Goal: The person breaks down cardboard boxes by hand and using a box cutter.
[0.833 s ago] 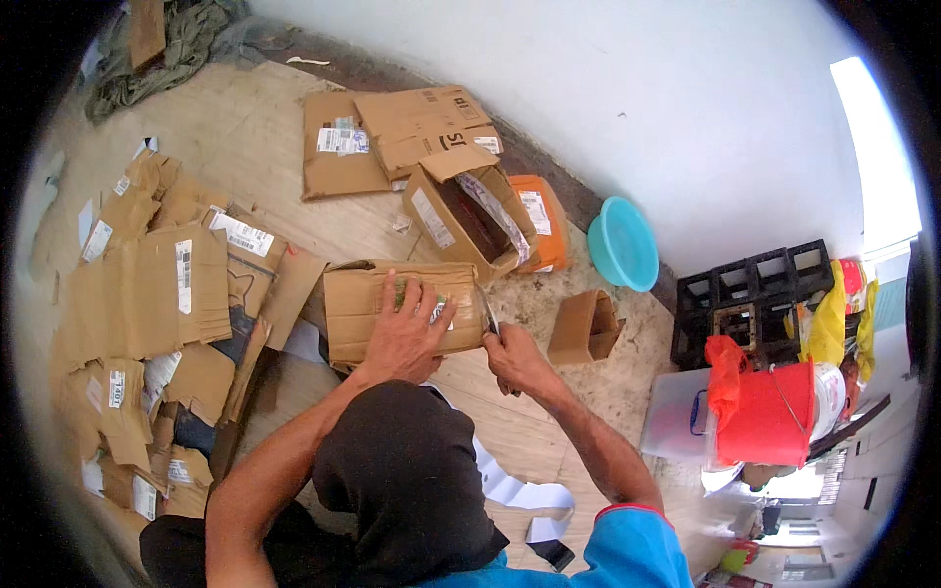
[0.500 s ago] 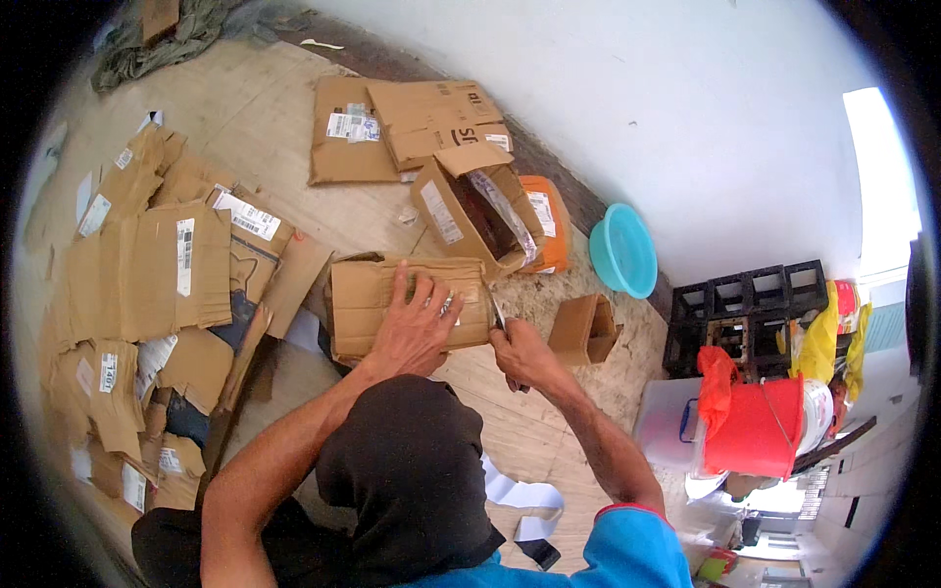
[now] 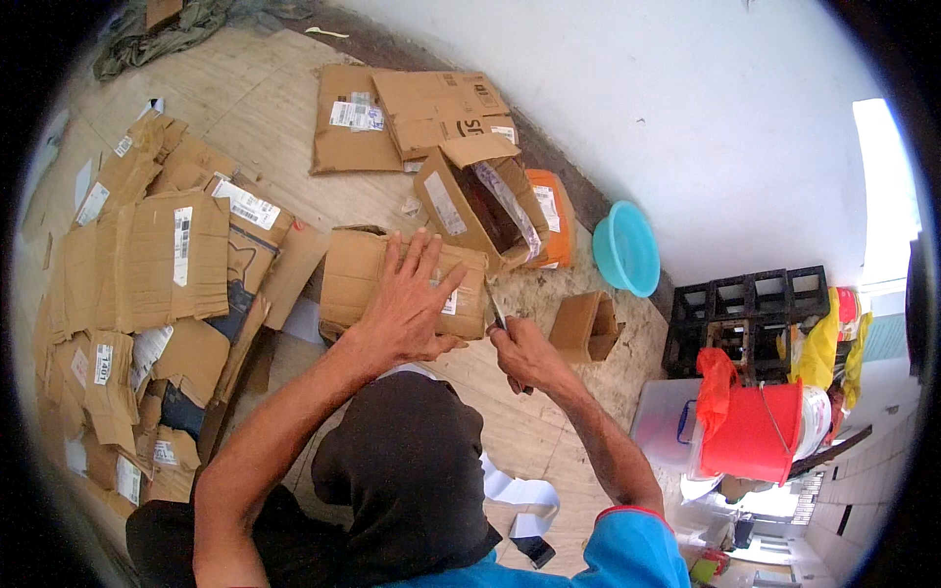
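Note:
A brown cardboard box (image 3: 355, 279) with a white label lies on the floor in front of me. My left hand (image 3: 410, 302) is flat on its top with the fingers spread. At the box's right end, my right hand (image 3: 527, 355) is closed round a dark-handled knife (image 3: 497, 312). The blade points up beside the box's right edge; whether it touches the cardboard, I cannot tell.
Flattened cardboard (image 3: 157, 260) is heaped at left. Beyond the box lie an open carton (image 3: 446, 201), more flat cardboard (image 3: 343, 147) and an orange package (image 3: 556, 211). To the right are a small open carton (image 3: 578, 328), a turquoise basin (image 3: 627, 250), black crates (image 3: 730, 294) and a red bucket (image 3: 753, 431).
My left hand has shifted slightly up and right on the box, its fingers more spread. The box has moved a little to the left and away from me. My right hand still grips the knife.

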Motion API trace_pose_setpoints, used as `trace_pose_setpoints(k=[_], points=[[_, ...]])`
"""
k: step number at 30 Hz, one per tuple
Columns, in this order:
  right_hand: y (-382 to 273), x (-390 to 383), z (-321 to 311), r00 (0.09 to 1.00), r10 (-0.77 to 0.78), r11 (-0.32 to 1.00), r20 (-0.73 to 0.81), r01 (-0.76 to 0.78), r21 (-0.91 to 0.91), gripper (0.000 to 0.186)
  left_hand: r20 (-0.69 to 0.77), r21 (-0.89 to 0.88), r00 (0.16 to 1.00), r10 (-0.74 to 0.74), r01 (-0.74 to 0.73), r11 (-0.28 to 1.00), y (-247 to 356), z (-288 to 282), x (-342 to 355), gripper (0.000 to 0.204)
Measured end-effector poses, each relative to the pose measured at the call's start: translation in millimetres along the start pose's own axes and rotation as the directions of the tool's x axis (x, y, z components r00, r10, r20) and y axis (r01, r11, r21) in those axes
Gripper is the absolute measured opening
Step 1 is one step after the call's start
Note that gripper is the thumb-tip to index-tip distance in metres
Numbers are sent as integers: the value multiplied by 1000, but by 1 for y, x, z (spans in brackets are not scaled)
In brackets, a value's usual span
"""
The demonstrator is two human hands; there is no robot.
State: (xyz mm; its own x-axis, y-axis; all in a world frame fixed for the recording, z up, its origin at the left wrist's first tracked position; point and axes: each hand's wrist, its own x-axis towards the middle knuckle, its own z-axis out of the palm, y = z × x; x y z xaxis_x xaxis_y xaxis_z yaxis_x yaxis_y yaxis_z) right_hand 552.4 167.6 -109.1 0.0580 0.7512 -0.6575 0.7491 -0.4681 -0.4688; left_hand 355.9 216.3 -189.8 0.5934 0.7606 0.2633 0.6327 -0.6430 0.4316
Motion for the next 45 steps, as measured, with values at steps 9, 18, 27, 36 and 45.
trace_pose_setpoints(k=[9, 18, 27, 36, 45], points=[[7, 4, -1, 1000, 6, 1000, 29, -6, 13, 37, 107, 88, 994, 12, -21, 996, 9, 2, -4, 93], [23, -18, 12, 984, 78, 991, 158, -94, 97, 37, 66, 119, 998, 8, -16, 993, 9, 0, -7, 98], [24, -33, 27, 990, 101, 973, 97, -119, 200, 35, 151, 249, 988, -7, -31, 968, 9, -6, -9, 111], [74, -23, 20, 975, -139, 834, -173, 209, 510, 32, 174, 38, 985, 1, -8, 999, -8, -29, 11, 116], [111, 41, -29, 849, 23, 767, -527, 323, 554, 38, -209, -439, 961, 182, -259, 860, -11, -76, 20, 114]])
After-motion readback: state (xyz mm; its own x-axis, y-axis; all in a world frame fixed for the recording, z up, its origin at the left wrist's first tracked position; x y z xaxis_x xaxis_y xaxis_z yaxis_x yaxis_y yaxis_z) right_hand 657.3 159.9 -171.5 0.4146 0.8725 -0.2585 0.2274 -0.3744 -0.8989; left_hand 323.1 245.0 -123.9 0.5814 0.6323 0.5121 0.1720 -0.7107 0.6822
